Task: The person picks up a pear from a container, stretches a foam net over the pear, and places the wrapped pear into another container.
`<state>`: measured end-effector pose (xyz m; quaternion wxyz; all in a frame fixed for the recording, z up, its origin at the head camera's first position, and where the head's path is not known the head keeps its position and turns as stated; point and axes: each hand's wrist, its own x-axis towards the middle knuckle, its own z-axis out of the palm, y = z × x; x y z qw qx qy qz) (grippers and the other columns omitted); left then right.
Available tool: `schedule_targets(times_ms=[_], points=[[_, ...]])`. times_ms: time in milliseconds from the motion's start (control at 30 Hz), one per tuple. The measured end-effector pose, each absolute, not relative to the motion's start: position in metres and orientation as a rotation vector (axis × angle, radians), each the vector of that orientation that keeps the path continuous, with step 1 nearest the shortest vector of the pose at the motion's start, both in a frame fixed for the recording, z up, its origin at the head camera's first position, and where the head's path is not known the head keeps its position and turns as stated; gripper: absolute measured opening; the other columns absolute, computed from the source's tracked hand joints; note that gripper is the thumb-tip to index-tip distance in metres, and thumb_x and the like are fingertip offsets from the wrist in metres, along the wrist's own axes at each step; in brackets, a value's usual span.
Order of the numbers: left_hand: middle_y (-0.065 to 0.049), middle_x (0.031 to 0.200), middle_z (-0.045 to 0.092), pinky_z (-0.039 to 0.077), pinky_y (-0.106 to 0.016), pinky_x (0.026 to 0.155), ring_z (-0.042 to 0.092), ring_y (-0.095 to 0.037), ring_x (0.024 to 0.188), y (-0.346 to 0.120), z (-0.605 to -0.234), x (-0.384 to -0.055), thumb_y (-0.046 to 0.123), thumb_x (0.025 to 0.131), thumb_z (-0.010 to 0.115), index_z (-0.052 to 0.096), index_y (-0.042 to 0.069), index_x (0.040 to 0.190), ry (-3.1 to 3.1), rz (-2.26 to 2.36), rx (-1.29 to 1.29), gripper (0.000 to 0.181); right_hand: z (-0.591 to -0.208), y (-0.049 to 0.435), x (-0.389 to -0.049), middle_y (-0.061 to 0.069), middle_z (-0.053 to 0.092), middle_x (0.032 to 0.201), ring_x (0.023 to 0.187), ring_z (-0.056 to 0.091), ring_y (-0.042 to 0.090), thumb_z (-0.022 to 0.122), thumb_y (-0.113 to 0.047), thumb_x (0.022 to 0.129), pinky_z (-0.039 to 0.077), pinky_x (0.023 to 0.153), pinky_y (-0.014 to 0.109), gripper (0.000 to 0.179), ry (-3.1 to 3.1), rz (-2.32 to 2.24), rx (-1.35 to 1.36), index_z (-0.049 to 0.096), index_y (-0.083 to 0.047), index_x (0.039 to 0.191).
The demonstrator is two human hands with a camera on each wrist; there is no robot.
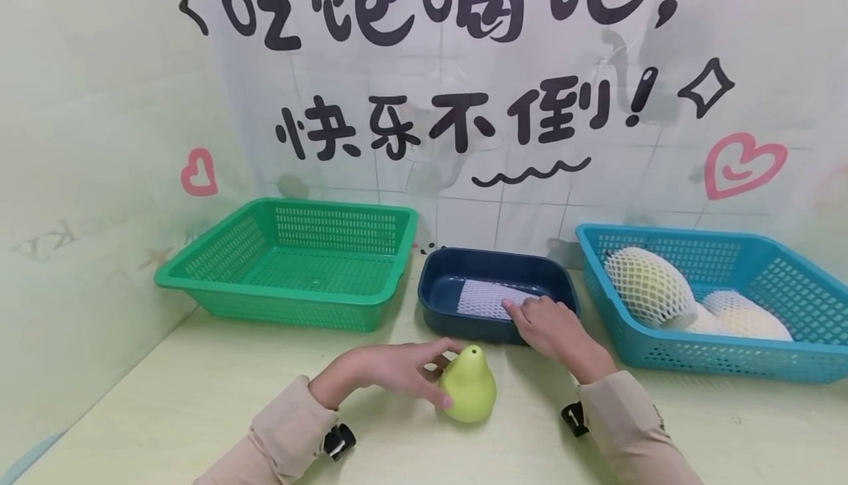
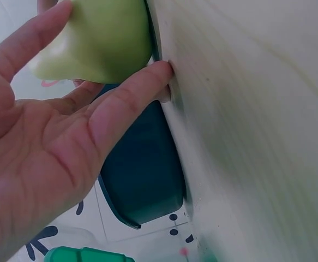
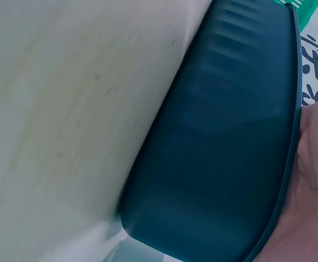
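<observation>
A green pear (image 1: 468, 386) stands upright on the table, its stem end up. My left hand (image 1: 407, 371) holds it from the left, thumb on the near side and fingers behind it; the left wrist view shows the same pear (image 2: 107, 41) beside the fingers. My right hand (image 1: 550, 330) reaches over the near rim of a dark blue basin (image 1: 464, 329) and grips the right end of a white foam net sleeve (image 1: 486, 299) lying inside. In the right wrist view the basin's wall (image 3: 219, 142) hides those fingertips.
At the left stands a green plastic basket (image 1: 285, 305) with mesh walls. To the right, a blue basket (image 1: 715, 356) holds several fruits in white foam nets (image 1: 652, 286). A printed wall sheet (image 1: 411, 176) hangs behind them.
</observation>
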<state>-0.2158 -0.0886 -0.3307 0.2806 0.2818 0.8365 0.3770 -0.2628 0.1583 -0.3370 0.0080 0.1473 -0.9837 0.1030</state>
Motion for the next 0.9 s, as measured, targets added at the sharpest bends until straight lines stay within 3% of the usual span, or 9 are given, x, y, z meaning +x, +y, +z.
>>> schedule_targets(times_ms=[633, 900], points=[[-0.001, 0.142, 0.039, 0.036, -0.036, 0.105, 0.043, -0.023, 0.127, -0.0886, -0.3315, -0.2172, 0.017, 0.082, 0.071, 0.037, 0.023, 0.135, 2.233, 1.016, 0.774, 0.063, -0.3366, 0.1597, -0.2647, 0.02, 0.063, 0.108, 0.104, 0.056, 0.037, 0.032, -0.037, 0.101, 0.041, 0.092, 0.052, 0.053, -3.032, 0.354, 0.474, 0.063, 0.005, 0.108], [0.0, 0.142, 0.039, 0.035, -0.037, 0.106, 0.043, -0.023, 0.128, -0.0885, -0.3303, -0.2167, 0.017, 0.082, 0.071, 0.037, 0.024, 0.135, 2.234, 1.012, 0.757, 0.063, -0.337, 0.1589, -0.2636, 0.018, 0.06, 0.115, 0.11, 0.05, 0.036, 0.033, -0.04, 0.1, 0.04, 0.093, 0.052, 0.055, -3.019, 0.374, 0.45, 0.067, 0.004, 0.103]])
